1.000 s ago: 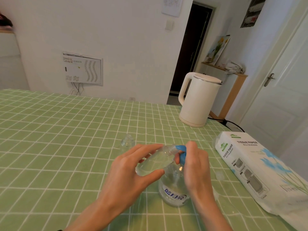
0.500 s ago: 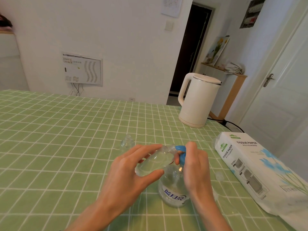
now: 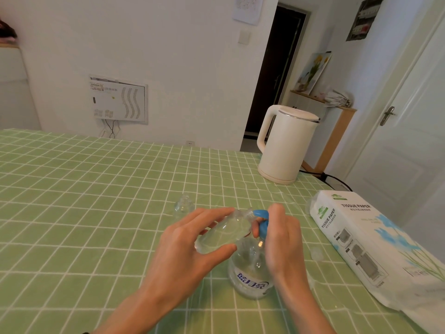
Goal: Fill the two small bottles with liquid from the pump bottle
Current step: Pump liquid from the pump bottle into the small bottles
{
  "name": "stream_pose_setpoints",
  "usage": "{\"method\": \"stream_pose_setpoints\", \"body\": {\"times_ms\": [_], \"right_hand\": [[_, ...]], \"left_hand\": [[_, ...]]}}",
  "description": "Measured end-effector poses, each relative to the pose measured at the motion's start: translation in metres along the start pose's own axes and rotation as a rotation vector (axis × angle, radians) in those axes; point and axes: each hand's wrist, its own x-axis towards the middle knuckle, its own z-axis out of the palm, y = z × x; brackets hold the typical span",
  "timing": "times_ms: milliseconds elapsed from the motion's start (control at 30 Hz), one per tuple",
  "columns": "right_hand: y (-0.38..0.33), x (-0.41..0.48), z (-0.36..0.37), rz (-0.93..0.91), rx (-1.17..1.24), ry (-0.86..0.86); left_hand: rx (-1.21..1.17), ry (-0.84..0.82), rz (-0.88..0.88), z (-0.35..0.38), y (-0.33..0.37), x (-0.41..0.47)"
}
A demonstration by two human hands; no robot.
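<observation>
Currently the left hand (image 3: pixel 190 247) holds a small clear bottle (image 3: pixel 222 233) tilted nearly on its side, fingers curled over the top and thumb under, with its mouth against the blue pump head (image 3: pixel 261 220). The right hand (image 3: pixel 284 239) wraps the pump head, fingers closed on it. The pump bottle (image 3: pixel 250 276) stands upright on the green checked tablecloth (image 3: pixel 96 201), directly below both hands. A second small bottle (image 3: pixel 184 207) stands upright and free, just beyond the left hand. A tissue pack (image 3: pixel 375 242) lies to the right; a white kettle (image 3: pixel 286 143) stands farther back.
</observation>
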Motion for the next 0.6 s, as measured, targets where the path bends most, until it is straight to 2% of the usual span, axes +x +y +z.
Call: {"method": "stream_pose_setpoints", "body": {"times_ms": [600], "right_hand": [[-0.0006, -0.0009, 0.0003, 0.043, 0.008, -0.008]], "left_hand": [[-0.005, 0.002, 0.003, -0.0009, 0.0002, -0.0006]]}}
